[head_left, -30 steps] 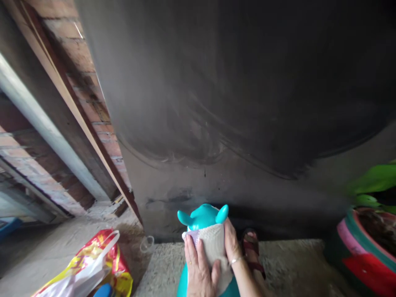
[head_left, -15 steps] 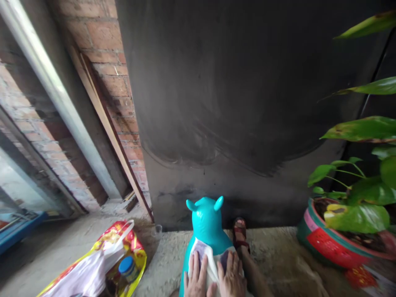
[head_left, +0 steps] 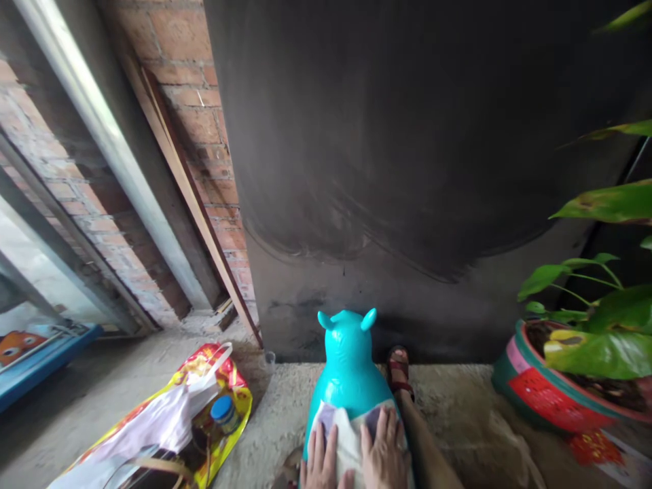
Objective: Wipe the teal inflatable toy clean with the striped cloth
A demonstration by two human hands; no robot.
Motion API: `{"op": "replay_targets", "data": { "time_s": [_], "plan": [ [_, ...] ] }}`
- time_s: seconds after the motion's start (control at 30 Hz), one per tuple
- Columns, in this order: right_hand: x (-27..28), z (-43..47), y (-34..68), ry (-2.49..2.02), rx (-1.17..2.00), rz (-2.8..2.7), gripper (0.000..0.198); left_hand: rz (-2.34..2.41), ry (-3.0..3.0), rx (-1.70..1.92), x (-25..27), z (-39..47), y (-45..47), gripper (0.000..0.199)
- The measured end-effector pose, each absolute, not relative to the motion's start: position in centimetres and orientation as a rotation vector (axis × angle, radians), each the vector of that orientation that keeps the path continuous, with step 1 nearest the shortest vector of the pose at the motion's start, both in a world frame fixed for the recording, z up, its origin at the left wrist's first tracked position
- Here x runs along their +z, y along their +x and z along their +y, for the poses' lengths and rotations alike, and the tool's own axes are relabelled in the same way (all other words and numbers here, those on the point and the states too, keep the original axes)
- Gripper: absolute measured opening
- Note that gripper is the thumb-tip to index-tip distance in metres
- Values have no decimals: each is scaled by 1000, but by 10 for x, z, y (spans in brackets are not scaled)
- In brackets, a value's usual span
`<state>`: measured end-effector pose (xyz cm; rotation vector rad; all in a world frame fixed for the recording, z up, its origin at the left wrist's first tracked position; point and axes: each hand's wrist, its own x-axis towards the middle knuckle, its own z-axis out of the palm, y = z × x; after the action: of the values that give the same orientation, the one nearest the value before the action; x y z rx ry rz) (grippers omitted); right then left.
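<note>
Head view, near to far. At the lower edge, the left hand (head_left: 320, 463) and the right hand (head_left: 383, 456) lie side by side, fingers extended and spread flat, palms pressing a pale cloth (head_left: 349, 445) against the back of a turquoise inflatable animal toy (head_left: 349, 377); neither hand curls around anything. The toy stands upright on the rough concrete floor (head_left: 458, 421), its two small horns pointing up and its head turned toward the wall. Just right of the toy, a bare leg ends in a foot wearing a dark red sandal (head_left: 398, 370), near the wall's base. To the left lies a yellow-and-red plastic bag (head_left: 168, 421), open, with a blue-capped bottle (head_left: 224, 414) showing inside. At the right edge stands a red-and-green planter (head_left: 540, 397) holding a broad-leaved plant (head_left: 601, 339). Behind everything rises a dark smeared wall (head_left: 407, 149); to its left, a brick wall (head_left: 204, 136) with a wooden batten (head_left: 188, 190) and a grey pipe (head_left: 102, 136) leaning across it.
</note>
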<state>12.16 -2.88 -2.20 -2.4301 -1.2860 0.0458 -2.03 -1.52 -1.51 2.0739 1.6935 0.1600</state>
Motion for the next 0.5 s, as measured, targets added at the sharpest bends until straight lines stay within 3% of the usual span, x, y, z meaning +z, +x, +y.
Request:
{"op": "replay_targets", "data": {
  "time_s": [0.1,0.23,0.5],
  "plan": [
    [-14,14,135,-2542,261,-1173,66,1680,2019,106,-4,5,-15,74],
    [-13,43,147,-2558,318,-1130,74,1681,1971,75,14,20,-6,70],
    [-15,-10,122,-2573,266,-1196,73,1647,1956,67,31,5,-12,69]
  ]
}}
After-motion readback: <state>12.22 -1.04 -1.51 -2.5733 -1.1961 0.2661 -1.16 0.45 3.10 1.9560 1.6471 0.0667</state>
